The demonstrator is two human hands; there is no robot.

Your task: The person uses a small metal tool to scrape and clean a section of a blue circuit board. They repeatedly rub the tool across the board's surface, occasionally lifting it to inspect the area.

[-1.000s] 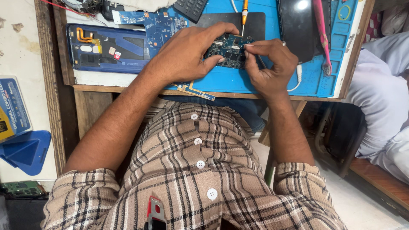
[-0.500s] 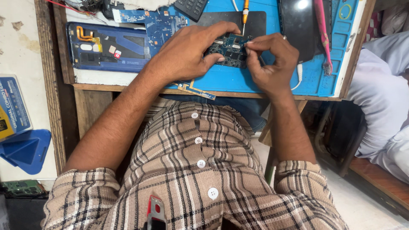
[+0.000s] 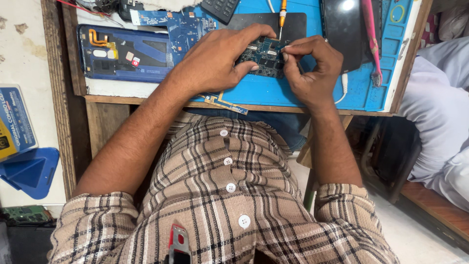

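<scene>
Wooden and narrow, the bench [image 3: 146, 100] runs across the top of the view under a blue mat [image 3: 312, 90], with a pale wall or floor to its left. Against that pale surface, at the left edge, leans a flat blue and yellow package [image 3: 14, 122], rectangular and cut off by the frame; just below it sits a blue triangular holder [image 3: 29, 171], and lower still a green board [image 3: 24, 215] lies partly out of view. On the bench's left part rests an opened phone shell [image 3: 122, 54], a shallow blue tray shape holding an orange flex strip, small white and red stickers and dark recesses. A blue circuit strip [image 3: 183, 27] lies just above it. The left hand [image 3: 215, 63] is closed around the left end of a small dark board [image 3: 266, 56], thumb beneath and fingers over the top, holding it just above the mat. The right hand [image 3: 312, 68] pinches at the board's right edge with thumb and forefinger pressed together; whatever sits between those fingertips is too small to make out. An orange-handled screwdriver [image 3: 282, 12] stands just beyond the board, its top cut off. Right of the hands lie a black phone [image 3: 344, 29] and a pink tool [image 3: 371, 39]. A gold-coloured flex part [image 3: 224, 103] pokes over the bench edge. Another person's pale sleeve [image 3: 435, 98] shows at the right. A red and black object [image 3: 178, 242] sits on the checked shirt [image 3: 229, 195], hard to identify.
</scene>
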